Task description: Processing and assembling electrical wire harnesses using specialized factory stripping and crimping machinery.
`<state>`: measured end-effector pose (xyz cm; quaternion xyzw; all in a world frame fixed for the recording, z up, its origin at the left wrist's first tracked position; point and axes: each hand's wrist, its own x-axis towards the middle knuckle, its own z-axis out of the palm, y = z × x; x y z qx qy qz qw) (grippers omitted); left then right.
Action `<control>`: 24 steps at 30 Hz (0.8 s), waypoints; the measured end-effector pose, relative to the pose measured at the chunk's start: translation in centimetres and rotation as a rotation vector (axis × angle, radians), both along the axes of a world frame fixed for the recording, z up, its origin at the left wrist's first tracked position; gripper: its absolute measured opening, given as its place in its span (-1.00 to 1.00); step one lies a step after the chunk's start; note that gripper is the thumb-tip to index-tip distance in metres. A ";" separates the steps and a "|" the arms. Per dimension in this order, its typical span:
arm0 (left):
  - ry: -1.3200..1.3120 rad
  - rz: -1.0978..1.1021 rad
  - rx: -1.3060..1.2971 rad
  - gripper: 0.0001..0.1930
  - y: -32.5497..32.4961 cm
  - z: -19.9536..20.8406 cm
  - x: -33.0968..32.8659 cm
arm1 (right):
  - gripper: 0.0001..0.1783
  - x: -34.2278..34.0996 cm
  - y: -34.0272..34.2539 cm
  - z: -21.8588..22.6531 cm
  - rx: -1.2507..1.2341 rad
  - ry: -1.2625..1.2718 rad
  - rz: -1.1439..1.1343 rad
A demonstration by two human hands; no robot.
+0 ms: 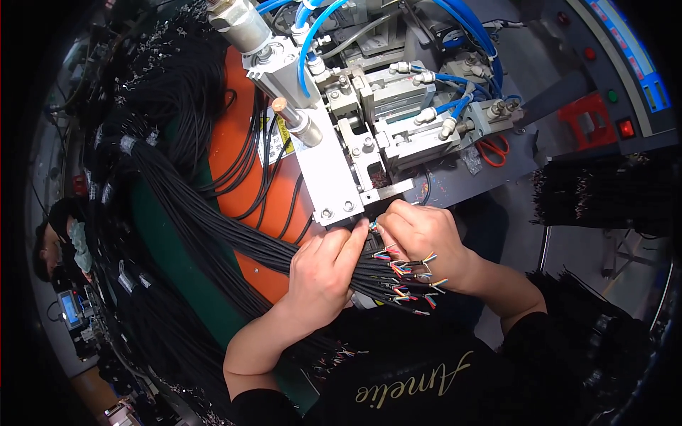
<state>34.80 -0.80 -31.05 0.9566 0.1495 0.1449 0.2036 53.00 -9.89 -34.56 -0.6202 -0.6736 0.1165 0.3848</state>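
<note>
A thick bundle of black cables (213, 231) runs from the left and passes under my left hand (321, 268). Its stripped ends (408, 273) fan out past that hand, showing red, blue, yellow and white wires. My left hand is closed around cable, thumb and index finger reaching the front of a metal pneumatic machine (320, 170). There my right hand (425, 234) pinches the small coloured wires (374, 226) of one cable end, just below the machine's front edge. The fingers partly hide the pinched end, and my left hand's lower fingers are out of sight.
Blue air hoses (490, 42) loop over the machine. Behind it lie red-handled scissors (494, 150), and a control panel with lit buttons (625, 128) stands at right. More black cables (177, 92) pile up at left, by an orange board (245, 199). Another person (51, 245) is far left.
</note>
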 end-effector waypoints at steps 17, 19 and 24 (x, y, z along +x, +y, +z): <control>0.101 -0.107 0.111 -0.47 0.9 0.9 0.7 | -0.88 0.5 0.3 -0.2 0.022 0.006 -0.034; 0.089 -0.103 0.112 -0.48 1.1 0.9 0.6 | -0.88 0.9 0.5 0.1 -0.040 -0.008 0.009; -0.030 0.039 -0.039 -0.50 1.0 0.2 -1.9 | -0.89 0.9 0.8 -0.5 -0.090 0.118 0.016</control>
